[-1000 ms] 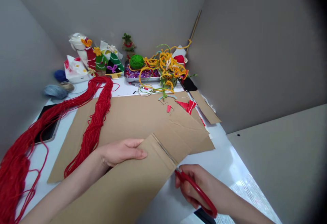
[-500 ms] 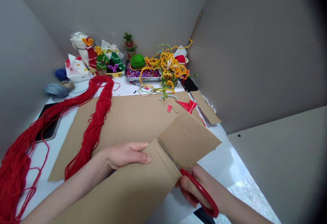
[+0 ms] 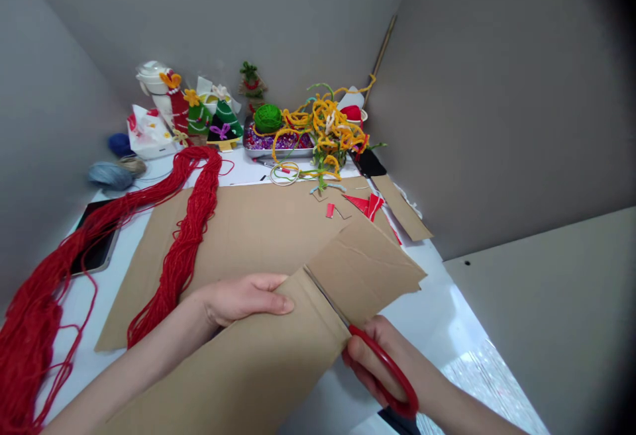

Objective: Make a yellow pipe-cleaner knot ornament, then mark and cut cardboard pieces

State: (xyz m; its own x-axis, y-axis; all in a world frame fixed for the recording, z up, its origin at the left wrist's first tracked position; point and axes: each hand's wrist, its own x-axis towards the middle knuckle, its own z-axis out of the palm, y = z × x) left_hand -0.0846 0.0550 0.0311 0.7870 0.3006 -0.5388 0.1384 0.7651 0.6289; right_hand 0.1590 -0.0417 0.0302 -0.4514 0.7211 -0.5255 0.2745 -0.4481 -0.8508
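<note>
My left hand (image 3: 251, 299) grips the upper edge of a long cardboard piece (image 3: 258, 355), thumb on top and the other fingers hidden beneath. My right hand (image 3: 372, 355) is closed around the red handle of the scissors (image 3: 390, 372). Their blades lie along a cut line across the cardboard, near its far right end. Beyond the blades, the end flap (image 3: 368, 273) of the cardboard slants off to the right. Under it all, a larger cardboard sheet (image 3: 253, 223) rests flat on the white table.
Red yarn (image 3: 186, 243) drapes over the left side, partly across a dark tablet (image 3: 99, 249). Farther back are a metal tray (image 3: 283, 153) of beads, a green yarn ball (image 3: 267, 118) and tangled yellow cord (image 3: 332, 124). Red scraps (image 3: 368, 204) and a cardboard strip (image 3: 402, 208) lie at right.
The scissor handle and my right hand have shifted slightly left and up. The end flap has tilted a little, its right corner moving left. My left hand keeps its hold.
</note>
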